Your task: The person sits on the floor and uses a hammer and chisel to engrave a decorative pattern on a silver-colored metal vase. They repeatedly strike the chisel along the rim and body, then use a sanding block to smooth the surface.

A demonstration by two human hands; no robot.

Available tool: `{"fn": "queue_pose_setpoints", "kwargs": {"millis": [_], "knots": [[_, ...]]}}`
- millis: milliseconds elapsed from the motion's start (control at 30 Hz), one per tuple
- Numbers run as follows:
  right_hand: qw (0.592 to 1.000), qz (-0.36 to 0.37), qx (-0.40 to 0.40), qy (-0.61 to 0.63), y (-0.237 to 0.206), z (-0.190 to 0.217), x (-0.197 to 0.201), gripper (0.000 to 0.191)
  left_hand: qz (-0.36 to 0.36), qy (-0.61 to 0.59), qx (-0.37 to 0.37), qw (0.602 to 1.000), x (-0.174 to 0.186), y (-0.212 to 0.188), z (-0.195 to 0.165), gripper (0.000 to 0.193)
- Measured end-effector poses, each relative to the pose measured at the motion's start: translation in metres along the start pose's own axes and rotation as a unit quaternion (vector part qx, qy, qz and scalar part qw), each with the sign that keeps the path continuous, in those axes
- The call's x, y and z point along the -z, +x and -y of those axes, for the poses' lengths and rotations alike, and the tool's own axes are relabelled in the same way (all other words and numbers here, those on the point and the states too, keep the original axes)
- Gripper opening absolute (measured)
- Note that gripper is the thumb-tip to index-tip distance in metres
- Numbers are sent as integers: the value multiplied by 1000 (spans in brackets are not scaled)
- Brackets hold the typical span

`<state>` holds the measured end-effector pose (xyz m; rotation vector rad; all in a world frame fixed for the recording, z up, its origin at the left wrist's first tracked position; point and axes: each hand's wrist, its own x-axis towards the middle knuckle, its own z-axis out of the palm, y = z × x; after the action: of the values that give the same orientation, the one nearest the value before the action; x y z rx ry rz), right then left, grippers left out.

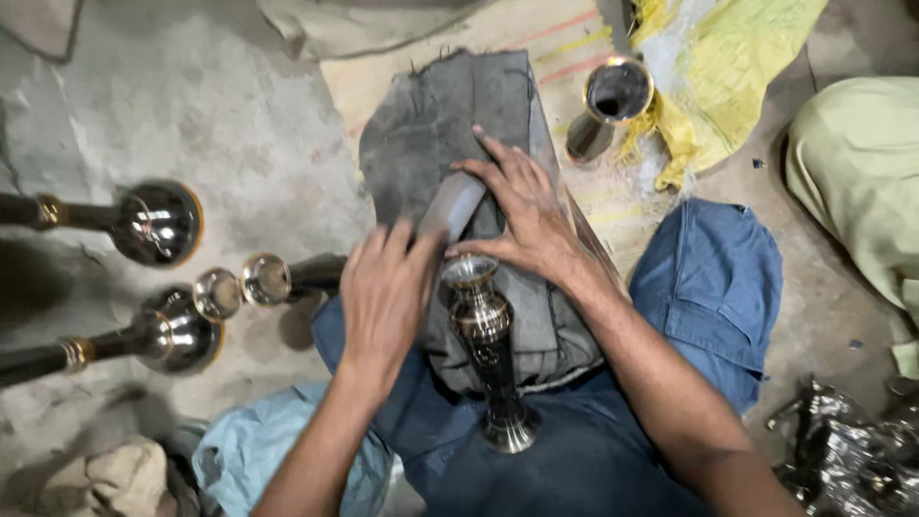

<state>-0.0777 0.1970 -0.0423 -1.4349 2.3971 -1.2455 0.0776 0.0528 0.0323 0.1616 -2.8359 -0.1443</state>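
Midway through the rubbing of one piece, by the look of it, with several pieces around it. On the lap, over blue cloth (708,278), a dark metal vase (488,364) lying lengthwise, foot toward the body, rim pointing away, its flared mouth tucked against a grey rag (450,134) spread over the knee. Body already glossy, with bright rings at neck and foot; whether the mouth is finished, impossible to tell, since fingers and cloth cover it. To the left on the concrete floor (191,86), three long-stemmed dark pieces with bulbous shiny ends (158,222), lying on their sides, near one another and well apart from the lap; polished or waiting, not clear from here. Farther off, near a yellow sack (728,67), a shiny metal cup (608,105) tilted with its opening up. At lower right, a crumpled silvery heap (842,450). Left hand (383,297) palm down, fingers stretched and close together, pressed flat on the rag just beside the vase's mouth, gripping nothing in a closed fist. Right hand (522,215) arched over a fold of the rag, fingers splayed, thumb reaching toward the rim, pinning cloth rather than clenching. Both forearms angled inward from below, meeting over the vase.
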Motion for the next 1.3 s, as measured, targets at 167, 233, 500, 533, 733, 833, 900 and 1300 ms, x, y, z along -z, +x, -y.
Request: {"fn": "queue_pose_setpoints", "kwargs": {"millis": [167, 233, 500, 533, 733, 833, 900, 1300], "knots": [[1000, 3, 11, -8, 2, 1, 0, 97, 23, -15, 12, 1000, 1, -1, -2, 29], [1000, 9, 1, -10, 2, 2, 2, 96, 3, -28, 6, 1000, -3, 5, -2, 31], [1000, -3, 7, -17, 4, 2, 2, 97, 14, -16, -1, 1000, -1, -3, 2, 27], [1000, 3, 21, -12, 3, 2, 2, 97, 23, -13, 9, 1000, -2, -2, 2, 24], [1000, 11, -12, -12, 2, 4, 3, 94, -10, -16, -7, 1000, -5, 5, 1, 23], [1000, 0, -8, -4, 4, 4, 1, 97, -11, -7, 3, 1000, 7, -1, -1, 33], [1000, -10, 3, -21, 5, 3, 2, 97, 6, -18, 0, 1000, 8, 3, -3, 29], [1000, -3, -6, -5, 3, 5, 3, 95, 22, -13, 24, 999, 0, 0, -1, 27]]}}
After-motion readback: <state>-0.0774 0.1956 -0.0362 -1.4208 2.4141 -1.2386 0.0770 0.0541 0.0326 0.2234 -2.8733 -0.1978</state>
